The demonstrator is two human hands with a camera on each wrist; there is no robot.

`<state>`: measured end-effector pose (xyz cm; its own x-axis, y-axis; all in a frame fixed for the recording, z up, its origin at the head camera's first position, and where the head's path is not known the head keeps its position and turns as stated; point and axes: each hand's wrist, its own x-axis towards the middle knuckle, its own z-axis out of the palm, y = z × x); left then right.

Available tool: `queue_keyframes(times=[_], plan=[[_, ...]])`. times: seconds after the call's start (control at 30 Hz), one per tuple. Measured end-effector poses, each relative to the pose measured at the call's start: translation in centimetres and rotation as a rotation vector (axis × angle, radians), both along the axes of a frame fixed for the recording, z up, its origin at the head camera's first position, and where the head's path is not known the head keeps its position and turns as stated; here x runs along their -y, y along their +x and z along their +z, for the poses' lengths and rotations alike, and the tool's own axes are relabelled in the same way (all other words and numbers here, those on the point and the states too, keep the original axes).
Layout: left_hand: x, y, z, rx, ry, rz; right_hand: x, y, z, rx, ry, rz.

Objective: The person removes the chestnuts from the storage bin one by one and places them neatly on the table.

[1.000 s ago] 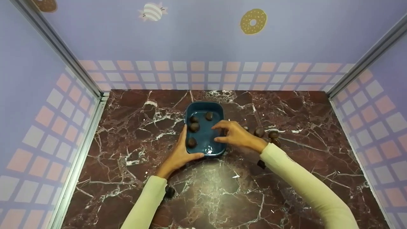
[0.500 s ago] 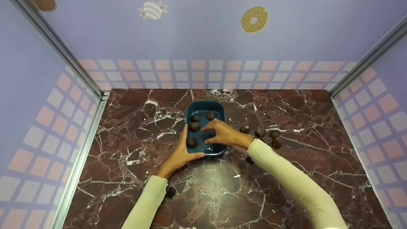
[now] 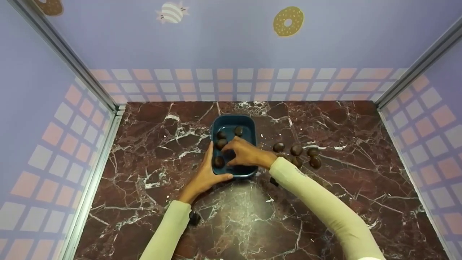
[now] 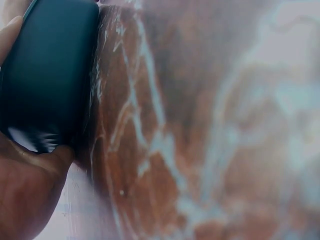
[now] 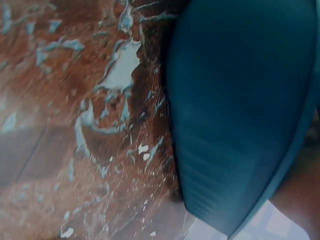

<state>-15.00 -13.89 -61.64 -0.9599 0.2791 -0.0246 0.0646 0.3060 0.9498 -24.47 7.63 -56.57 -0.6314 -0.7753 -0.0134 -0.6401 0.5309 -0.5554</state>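
A deep blue rectangular dish (image 3: pixel 236 117) stands on the marble table. My left hand (image 3: pixel 209 173) holds its near left corner, fingers along the left wall and thumb at the front edge. The left wrist view shows that thumb (image 4: pixel 60 159) against the dish's outer side. Several round, glossy brown chestnuts lie in the dish, one at the back (image 3: pixel 238 131) and others along the left. My right hand (image 3: pixel 247 153) reaches in over the right wall, fingers bent and thumb apart, fingertips close to the chestnuts on the left. The right wrist view shows mostly the dish's outer wall (image 5: pixel 240 110).
To the right of the dish, several more chestnuts (image 3: pixel 296 150) lie loose on the dark red marble table (image 3: pixel 162 144), some partly behind my right sleeve (image 3: pixel 317 195). Patterned purple panels (image 3: pixel 231 43) enclose the table at the back and both sides.
My right hand has moved left and farther into the dish, its thumb and fingers drawing closer together. Loose chestnuts behind the right forearm have come into sight. The left hand and dish stay put.
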Motion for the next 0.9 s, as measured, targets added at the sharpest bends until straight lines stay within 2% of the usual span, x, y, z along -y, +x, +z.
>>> queue_keyframes(times=[0.33, 0.43, 0.5, 0.57, 0.67, 0.9], plan=[[-0.1, 0.0, 0.0, -0.026, 0.024, -0.009, 1.1, 0.2, -1.3, 0.015, -0.009, -0.001], [0.0, 0.0, 0.0, -0.027, 0.010, -0.012, 1.3, -0.8, -4.2, -0.025, -0.035, -0.001], [0.0, 0.0, 0.1, -0.027, -0.001, -0.014, 1.4, -0.7, -4.4, -0.033, -0.038, -0.008], [0.0, 0.0, 0.2, -0.028, -0.006, -0.016, 1.6, -0.6, -4.4, -0.031, -0.033, -0.016], [0.0, 0.0, 0.2, -0.028, -0.004, -0.014, 1.9, 0.5, -2.0, 0.009, -0.011, -0.033], [-0.1, 0.1, 0.1, -0.036, -0.005, -0.003, 2.5, 0.9, -2.0, -0.003, 0.025, -0.041]])
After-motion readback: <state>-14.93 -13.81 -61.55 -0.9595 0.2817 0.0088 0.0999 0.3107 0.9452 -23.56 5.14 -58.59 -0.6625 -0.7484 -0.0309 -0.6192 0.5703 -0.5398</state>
